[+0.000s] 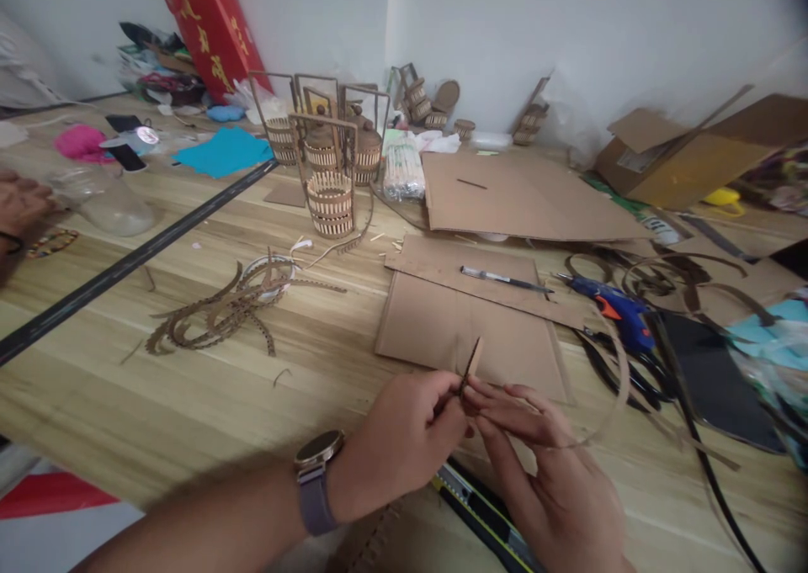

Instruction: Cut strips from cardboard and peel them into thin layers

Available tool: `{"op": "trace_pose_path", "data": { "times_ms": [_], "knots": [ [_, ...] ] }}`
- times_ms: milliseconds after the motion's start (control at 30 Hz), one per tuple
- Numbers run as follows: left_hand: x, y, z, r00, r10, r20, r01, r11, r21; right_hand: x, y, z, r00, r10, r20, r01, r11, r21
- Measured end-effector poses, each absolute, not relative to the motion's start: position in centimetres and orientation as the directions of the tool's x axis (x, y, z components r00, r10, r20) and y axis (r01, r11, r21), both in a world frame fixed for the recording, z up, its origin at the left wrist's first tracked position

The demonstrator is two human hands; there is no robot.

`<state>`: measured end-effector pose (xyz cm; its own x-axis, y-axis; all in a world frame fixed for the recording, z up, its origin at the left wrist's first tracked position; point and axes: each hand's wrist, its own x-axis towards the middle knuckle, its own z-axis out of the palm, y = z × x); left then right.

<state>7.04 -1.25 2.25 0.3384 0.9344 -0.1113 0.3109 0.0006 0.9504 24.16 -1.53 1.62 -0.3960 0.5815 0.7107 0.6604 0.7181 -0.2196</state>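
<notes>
My left hand (pixel 404 434), with a watch (pixel 319 451) on its wrist, is closed in a pinch around a narrow cardboard strip (pixel 475 358). The strip's short end points up between the fingers and shows a dark corrugated edge. On the other side, my right hand (pixel 549 472) pinches the same strip with thumb and fingertips. A thin strip loop curves out to the right of that hand; I cannot tell whether it is the same piece. Below the hands lies a yellow and black utility knife (pixel 483 514), partly covered. Flat cardboard sheets (pixel 417 320) lie just beyond.
A pen (pixel 505 279) rests on the cardboard. Rightward are a blue glue gun (pixel 609 304), scissors (pixel 624 371) and a phone (pixel 720 379). Leftward lies a strip pile (pixel 215 312). Small cardboard baskets (pixel 329 203) stand behind. Another person's hand (pixel 25 211) is near a jar (pixel 107 198).
</notes>
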Motion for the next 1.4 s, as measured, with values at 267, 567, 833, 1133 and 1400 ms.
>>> {"op": "trace_pose_path", "data": {
  "times_ms": [267, 567, 833, 1133, 1400],
  "knots": [
    [7.0, -1.2, 2.4, 0.34, 0.936, -0.091, 0.307, -0.019, 0.951, 24.3, -1.7, 1.3, -0.374, 0.598, 0.709, 0.677, 0.699, -0.231],
    [7.1, -1.2, 2.3, 0.367, 0.925, -0.096, 0.18, 0.03, 0.983, 24.5, -1.5, 1.4, -0.358, 0.627, 0.692, 0.686, 0.679, -0.261],
    [7.6, -0.1, 3.1, 0.456, 0.823, -0.339, -0.264, 0.489, 0.831, 24.4, -1.5, 1.0, -0.317, 0.631, 0.708, 0.663, 0.682, -0.31],
    [7.8, 0.4, 3.0, 0.419, 0.785, -0.456, -0.391, 0.609, 0.69, 24.2, -1.3, 1.3, -0.379, 0.591, 0.711, 0.659, 0.713, -0.241],
    [7.7, 0.3, 2.6, 0.444, 0.797, -0.409, -0.402, 0.585, 0.704, 24.3, -1.4, 1.4, -0.377, 0.608, 0.699, 0.68, 0.694, -0.237]
  ]
}}
